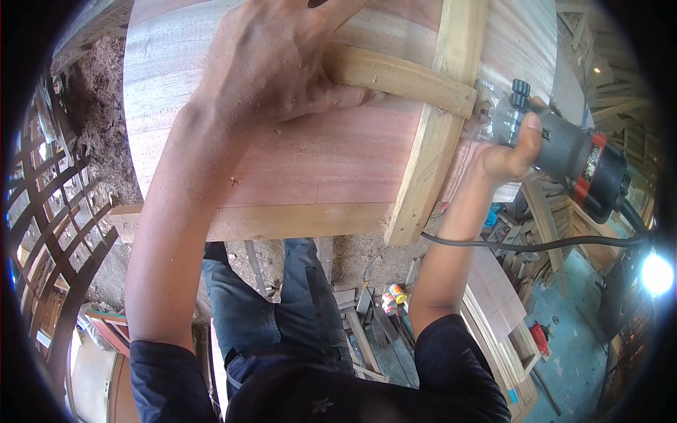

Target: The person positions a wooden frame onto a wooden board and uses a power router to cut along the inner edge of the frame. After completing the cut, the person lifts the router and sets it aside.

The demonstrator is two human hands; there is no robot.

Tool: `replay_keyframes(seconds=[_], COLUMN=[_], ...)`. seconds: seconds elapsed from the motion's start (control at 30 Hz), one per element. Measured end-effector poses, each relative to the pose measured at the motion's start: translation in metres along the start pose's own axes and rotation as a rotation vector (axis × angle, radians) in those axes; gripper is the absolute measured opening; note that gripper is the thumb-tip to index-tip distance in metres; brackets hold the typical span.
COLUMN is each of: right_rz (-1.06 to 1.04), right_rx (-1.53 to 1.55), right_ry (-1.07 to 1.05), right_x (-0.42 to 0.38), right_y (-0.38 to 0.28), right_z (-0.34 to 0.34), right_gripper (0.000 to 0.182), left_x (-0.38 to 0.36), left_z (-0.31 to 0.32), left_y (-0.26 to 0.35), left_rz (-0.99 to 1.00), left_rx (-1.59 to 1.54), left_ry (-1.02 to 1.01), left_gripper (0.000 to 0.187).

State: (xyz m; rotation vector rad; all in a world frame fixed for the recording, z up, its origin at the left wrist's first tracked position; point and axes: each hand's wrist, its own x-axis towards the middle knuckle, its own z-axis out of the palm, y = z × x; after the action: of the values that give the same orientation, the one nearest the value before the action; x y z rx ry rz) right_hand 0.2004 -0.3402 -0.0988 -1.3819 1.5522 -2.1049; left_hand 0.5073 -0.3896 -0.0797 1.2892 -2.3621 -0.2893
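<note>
**A:** While we look down on it, biggest first: the round reddish wooden panel (310,148) fills the frame from ten to one o'clock. We see its face smooth and its curved left rim already cut to shape.

**B:** Agreed. Across it lies the pale wooden jig (430,141), a long straight bar running from twelve down to six o'clock, with a shorter curved arm branching off toward eleven. A second pale board (282,220) sits under the near edge of the panel.

**A:** Our left hand (271,63) is pressed flat-ish over that curved arm at eleven o'clock, fingers curled around it, holding it down on the panel.

**B:** And our right hand (508,151) at three o'clock is closed around the grey-and-red trim router (564,151), thumb up along its body. Its clear base touches the jig's far side at the panel's right rim. We cannot see the bit itself.

**A:** The black cord (536,244) trails from the router back toward four o'clock.

**B:** Progress, as we judge it: the shape is cut out and the jig mounted, and the router sits at the right rim, so edge trimming is in hand. We cannot tell how much rim is finished.

**A:** Smallest: sawdust flecks on the left hand, and shavings (106,106) heaped at nine o'clock.
</note>
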Motion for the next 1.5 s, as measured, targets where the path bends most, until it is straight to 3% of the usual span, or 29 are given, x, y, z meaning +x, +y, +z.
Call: replay_keyframes(seconds=[0.2,0.4,0.5,1.0,1.17,1.5], right_rz=[0.025,-0.058,-0.073,-0.023,-0.088,-0.026], right_rx=[0.064,0.009,-0.009,-0.001,-0.020,-0.011], right_ry=[0.012,-0.004,0.006,-0.041,-0.013,-0.034], right_x=[0.001,0.003,0.005,0.012,0.015,0.023], right_y=[-0.001,-0.005,-0.008,0.005,0.005,0.018], right_z=[0.007,0.016,0.020,0.016,0.023,0.017], right_gripper=[0.049,0.051,0.051,0.046,0.044,0.041], left_x=[0.003,0.002,0.004,0.000,0.003,0.003], left_z=[-0.005,-0.003,-0.004,-0.003,-0.007,-0.006], left_y=[-0.005,-0.006,-0.007,-0.006,-0.008,-0.005], left_rz=[0.015,0.080,0.043,0.003,0.012,0.036], left_rx=[-0.103,-0.096,-0.132,0.031,-0.203,0.010], left_ry=[-0.054,0.050,-0.026,-0.075,-0.060,-0.030], left_gripper=[0.108,0.104,0.107,0.113,0.107,0.108])
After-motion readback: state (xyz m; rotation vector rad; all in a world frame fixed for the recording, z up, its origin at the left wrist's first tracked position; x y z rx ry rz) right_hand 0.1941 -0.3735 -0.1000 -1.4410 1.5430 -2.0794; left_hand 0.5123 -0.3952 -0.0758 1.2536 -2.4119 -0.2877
